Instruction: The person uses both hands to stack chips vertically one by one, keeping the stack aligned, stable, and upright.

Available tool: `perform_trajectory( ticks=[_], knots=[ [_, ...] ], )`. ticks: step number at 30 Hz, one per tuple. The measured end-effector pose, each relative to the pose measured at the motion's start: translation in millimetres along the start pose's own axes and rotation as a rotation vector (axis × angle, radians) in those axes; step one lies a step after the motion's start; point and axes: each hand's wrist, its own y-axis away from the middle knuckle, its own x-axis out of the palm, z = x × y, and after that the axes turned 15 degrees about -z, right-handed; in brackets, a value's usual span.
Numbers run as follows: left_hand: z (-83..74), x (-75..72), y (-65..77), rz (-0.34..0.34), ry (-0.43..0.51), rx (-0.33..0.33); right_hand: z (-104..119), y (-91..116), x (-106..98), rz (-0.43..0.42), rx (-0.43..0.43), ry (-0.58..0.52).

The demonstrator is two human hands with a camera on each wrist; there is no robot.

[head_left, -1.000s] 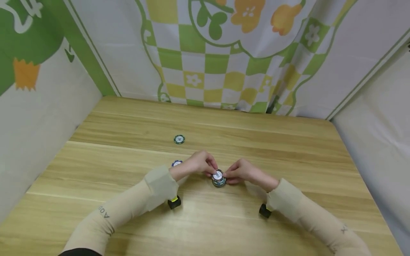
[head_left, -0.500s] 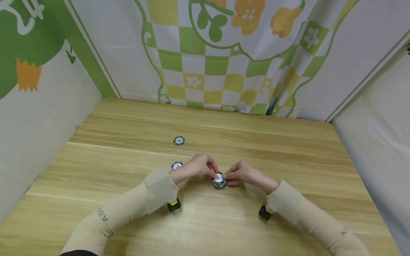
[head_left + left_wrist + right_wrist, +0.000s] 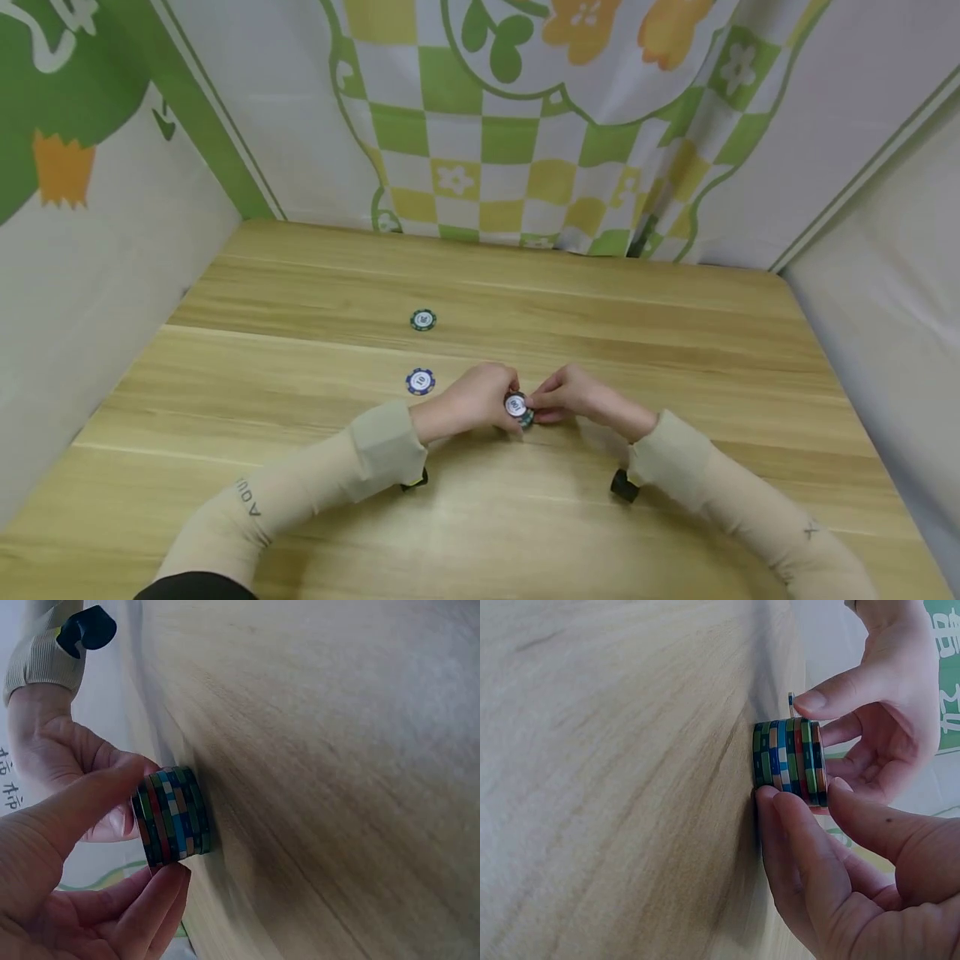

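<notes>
Head view: your left hand is curled about the left side of a stack of poker chips, thumb toward you; your right hand pinches the opposite side, with the thumb at the rim of the top chip, marked 100. The stack is near the middle of the wooden table. To its left, well apart from it, lie a blue-edged chip marked 10 and, beyond that, a green-edged chip whose number is not legible. Left wrist view: the rims show as blue, green, red and pale bands; your left thumb bears on the upper side, the fingers on the other, and the thumb hides much of the right hand's contact. Right wrist view: the base appears to rest on the table; your right fingertips touch the lower layers and the thumb the top edge. The rims look not quite flush, though the viewing angle may account for some of this. Assessment: the step appears to be squaring the stack. Press lightly and equally from both sides, low as well as high; one-sided thumb pressure could slide the upper chips.
</notes>
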Motion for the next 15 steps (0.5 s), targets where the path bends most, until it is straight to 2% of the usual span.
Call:
perform_trajectory(
  ticks=[15],
  knots=[
    [-3.5,-3.2,3.4,-0.013,-0.025,0.054,0.6,0.3,-0.7,-0.002,0.008,-0.009]
  ],
)
